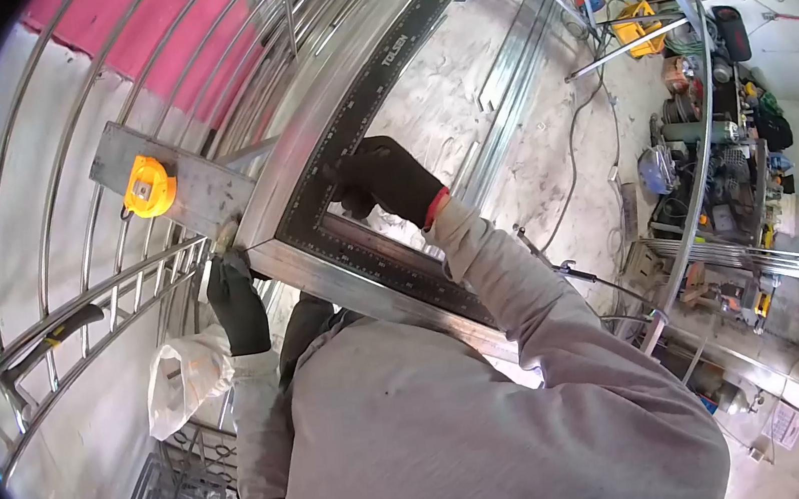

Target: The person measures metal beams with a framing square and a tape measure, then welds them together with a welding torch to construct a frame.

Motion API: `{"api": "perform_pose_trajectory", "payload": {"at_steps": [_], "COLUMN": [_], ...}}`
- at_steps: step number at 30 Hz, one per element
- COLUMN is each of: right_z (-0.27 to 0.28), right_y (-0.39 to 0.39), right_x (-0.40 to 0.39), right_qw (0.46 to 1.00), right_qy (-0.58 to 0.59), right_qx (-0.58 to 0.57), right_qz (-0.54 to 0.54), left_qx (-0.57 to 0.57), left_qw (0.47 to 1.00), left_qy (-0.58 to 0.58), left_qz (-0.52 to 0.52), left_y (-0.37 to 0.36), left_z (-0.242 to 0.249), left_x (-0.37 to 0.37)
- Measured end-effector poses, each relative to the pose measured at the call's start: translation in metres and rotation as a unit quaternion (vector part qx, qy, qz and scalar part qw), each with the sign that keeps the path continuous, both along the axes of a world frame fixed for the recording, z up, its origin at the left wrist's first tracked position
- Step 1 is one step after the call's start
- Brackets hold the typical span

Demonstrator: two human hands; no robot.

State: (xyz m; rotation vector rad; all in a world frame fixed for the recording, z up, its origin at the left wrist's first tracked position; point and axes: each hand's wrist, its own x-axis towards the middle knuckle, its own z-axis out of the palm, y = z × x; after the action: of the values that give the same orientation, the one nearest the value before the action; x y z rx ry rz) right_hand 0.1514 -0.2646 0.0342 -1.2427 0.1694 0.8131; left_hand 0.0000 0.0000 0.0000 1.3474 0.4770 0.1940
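Note:
A black L-shaped square (322, 187) marked TOLSEN lies along the inner corner of a shiny metal frame (293, 269). My right hand (384, 183), in a dark glove with a red cuff, is closed on the long arm of the square near its corner. My left hand (237, 301), also gloved, is at the outer corner of the frame, its fingers bent around something small that I cannot make out. Beside that corner, a flat metal plate (200, 192) bears a yellow tape measure (149, 187).
Curved metal bars (38, 226) rise on the left, with a hammer-like tool (49, 346) across them. A white bag (184, 379) hangs below. Metal tubes and cables cross the floor at the right, near a cluttered tool rack (710, 158) and a yellow case (638, 28).

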Motion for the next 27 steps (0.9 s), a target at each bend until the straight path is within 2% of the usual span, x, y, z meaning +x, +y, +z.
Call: {"api": "perform_pose_trajectory", "payload": {"at_steps": [2,3,5,7,9,11,13,15,16,18,19,21,22,23,25,26,27], "right_z": [0.009,0.010,-0.011,-0.022,-0.016,-0.005,-0.005,-0.009,-0.007,-0.002,-0.002,-0.016,-0.010,-0.005,-0.005,-0.005,-0.005], "right_y": [0.000,0.001,-0.005,-0.005,0.004,0.003,-0.001,-0.005,-0.004,-0.001,-0.001,-0.006,-0.002,-0.001,0.001,0.001,0.000], "right_x": [-0.002,-0.002,0.004,-0.004,-0.007,-0.004,-0.001,0.002,0.001,-0.001,-0.002,0.003,0.002,0.000,0.001,0.002,0.003], "right_qw": [0.999,0.998,0.997,0.993,0.999,0.995,0.997,0.997,0.995,0.992,0.988,0.996,0.999,0.998,0.997,0.997,0.997], "right_qy": [-0.014,-0.018,-0.074,-0.111,-0.037,-0.070,-0.065,-0.061,-0.083,-0.095,-0.116,-0.043,-0.018,-0.055,-0.065,-0.063,-0.068], "right_qx": [-0.041,-0.057,-0.012,-0.001,-0.036,-0.070,-0.035,-0.031,-0.043,-0.067,-0.085,0.061,0.033,0.015,-0.007,-0.012,-0.011], "right_qz": [0.012,0.000,0.009,0.039,0.011,0.035,0.010,0.029,0.046,0.045,0.057,0.038,0.013,0.021,0.037,0.031,0.040], "left_qx": [0.045,0.042,0.021,0.064,0.068,0.053,0.063,0.062,0.148,0.278,0.187,0.006,0.085,0.037,0.036,0.043,0.029], "left_qw": [0.999,0.998,1.000,0.998,0.998,0.998,0.998,0.997,0.988,0.958,0.981,0.998,0.995,0.998,0.998,0.995,0.997], "left_qy": [0.025,0.032,-0.001,-0.006,0.011,0.024,0.026,0.023,0.043,0.038,0.047,0.040,0.040,0.049,0.041,0.087,0.066], "left_qz": [0.017,0.020,0.005,-0.026,0.006,0.021,0.000,0.049,-0.014,-0.052,-0.027,0.043,0.018,0.031,0.020,0.028,0.029], "left_y": [-0.004,-0.007,0.001,0.011,0.001,0.005,0.000,-0.009,0.008,0.024,0.017,0.011,0.015,0.021,0.019,0.015,0.015], "left_z": [0.008,-0.006,-0.021,-0.017,0.010,-0.001,0.003,0.007,-0.007,-0.032,-0.024,-0.020,-0.024,-0.027,-0.021,-0.011,-0.010], "left_x": [0.002,0.003,0.000,-0.009,-0.003,-0.003,0.004,0.008,0.003,-0.007,-0.004,0.000,-0.001,-0.001,0.001,0.000,0.003]}}
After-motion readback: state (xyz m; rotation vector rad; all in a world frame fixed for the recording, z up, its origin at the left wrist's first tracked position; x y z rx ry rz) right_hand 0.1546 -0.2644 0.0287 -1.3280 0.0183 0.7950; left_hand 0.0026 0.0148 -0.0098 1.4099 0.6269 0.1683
